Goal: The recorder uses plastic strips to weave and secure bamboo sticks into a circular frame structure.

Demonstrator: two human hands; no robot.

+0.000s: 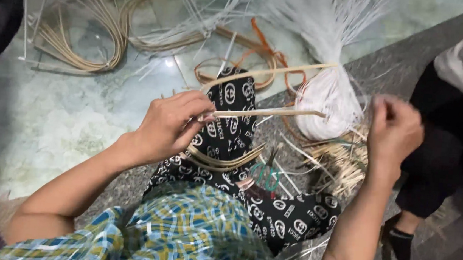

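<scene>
My left hand (174, 123) pinches a flat pale cane strip (268, 112), which bends around into a loop above my patterned black trouser leg (232, 119). My right hand (394, 132) is raised to the right with its fingers closed, apparently on thin white strands coming from a tied white bundle (324, 101); motion blur hides the grip itself. More bent cane strips (223, 161) lie across my lap. Green-handled scissors (265, 176) rest beside them.
Coils of tan cane (84, 41) and white plastic strips (197, 12) lie on the marble floor ahead. An orange band (265, 50) curls near the bundle. Short straw-coloured cuttings (344, 166) pile at the right. Another person's dark-clad leg (451, 142) stands at far right.
</scene>
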